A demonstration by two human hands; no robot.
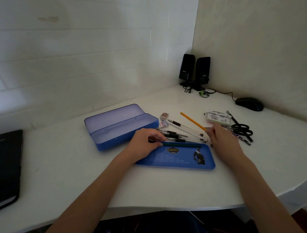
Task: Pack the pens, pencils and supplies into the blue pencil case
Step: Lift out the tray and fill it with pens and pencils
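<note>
The blue pencil case lies open on the white desk, its inside bare. Its blue inner tray sits apart in front of me, and a green pencil lies along the tray's far edge. My left hand pinches the left end of that pencil. My right hand reaches with curled fingers to the right ends of the pens; whether it grips one I cannot tell. Several black and white pens and a yellow pencil lie between my hands. Two small erasers lie near the case.
Black scissors, a white packet and a purple pen lie at the right. Two black speakers with cables stand in the corner, a black mouse beside them. A black folder lies at the left edge.
</note>
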